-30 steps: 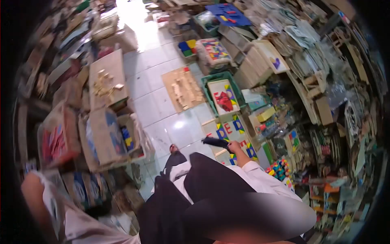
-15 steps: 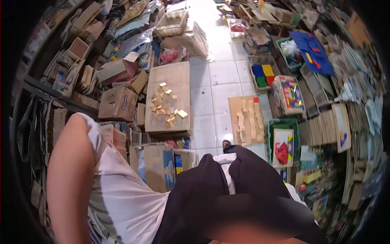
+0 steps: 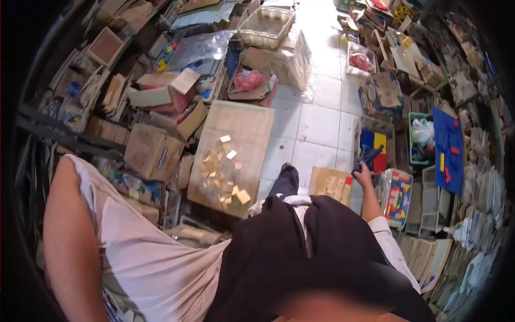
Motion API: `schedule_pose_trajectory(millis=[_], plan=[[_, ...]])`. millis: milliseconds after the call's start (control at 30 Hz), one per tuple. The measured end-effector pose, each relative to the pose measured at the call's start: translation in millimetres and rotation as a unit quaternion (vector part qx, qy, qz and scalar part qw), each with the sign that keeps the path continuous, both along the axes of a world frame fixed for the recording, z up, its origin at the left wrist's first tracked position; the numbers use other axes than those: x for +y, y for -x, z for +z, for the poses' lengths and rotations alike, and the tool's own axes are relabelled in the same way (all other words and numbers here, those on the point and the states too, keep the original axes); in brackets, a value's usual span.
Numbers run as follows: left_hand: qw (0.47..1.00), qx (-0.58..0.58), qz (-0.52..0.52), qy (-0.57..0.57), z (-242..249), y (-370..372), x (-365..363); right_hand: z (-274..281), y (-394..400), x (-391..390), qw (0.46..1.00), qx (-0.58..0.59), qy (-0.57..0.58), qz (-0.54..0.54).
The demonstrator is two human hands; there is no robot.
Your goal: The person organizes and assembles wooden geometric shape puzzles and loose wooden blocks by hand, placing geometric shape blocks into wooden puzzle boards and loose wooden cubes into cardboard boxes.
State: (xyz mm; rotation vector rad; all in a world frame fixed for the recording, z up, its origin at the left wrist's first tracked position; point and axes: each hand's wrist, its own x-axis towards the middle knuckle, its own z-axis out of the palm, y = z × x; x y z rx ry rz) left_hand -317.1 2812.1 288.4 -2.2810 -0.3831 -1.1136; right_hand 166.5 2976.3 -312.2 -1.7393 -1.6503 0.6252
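Observation:
My right hand [image 3: 365, 176] reaches forward on the right side, its fingers closed round a dark blue object [image 3: 369, 155]. That object has an uneven outline with parts jutting up; its kind is too small to make out. Just beyond it stands a crate [image 3: 391, 129] with blue, yellow and red pieces. Below and to the left of the hand, a board [image 3: 318, 178] on the floor carries pale wooden blocks [image 3: 339, 187]. Only my bent left arm [image 3: 72, 236] shows, at the left edge; the left hand is out of sight.
Loose wooden blocks [image 3: 243, 196] lie on a low wooden table [image 3: 249, 121] ahead to the left. A tiled aisle [image 3: 319, 115] runs forward between stacked boxes and shelves. A bag of coloured blocks [image 3: 398, 198] and a blue sheet [image 3: 448, 145] are at the right.
My right hand has come into view, holding the dark blue object. The view has shifted forward, and my foot now shows beside the low table. The floor board is partly hidden by my legs.

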Motion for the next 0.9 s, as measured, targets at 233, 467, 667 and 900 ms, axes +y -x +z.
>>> schedule_pose_trajectory(millis=[233,467,667,900], plan=[[0.918,-0.279,0.001,-0.284,-32.4,47.9,132.3,-112.6,-18.2,30.8,0.963,-0.171,0.206,0.009],[0.487,-0.791,0.137,0.345,-409.1,155.6,424.1,-87.2,-52.5,168.4,0.936,-0.153,0.311,-0.068],[0.370,-0.795,0.359,0.319,-526.0,222.2,535.6,-42.0,-30.7,385.1,0.966,-0.091,0.238,-0.045],[0.083,-0.810,0.528,0.243,-538.7,279.8,586.3,47.8,95.1,628.8,0.963,-0.167,0.165,0.133]])
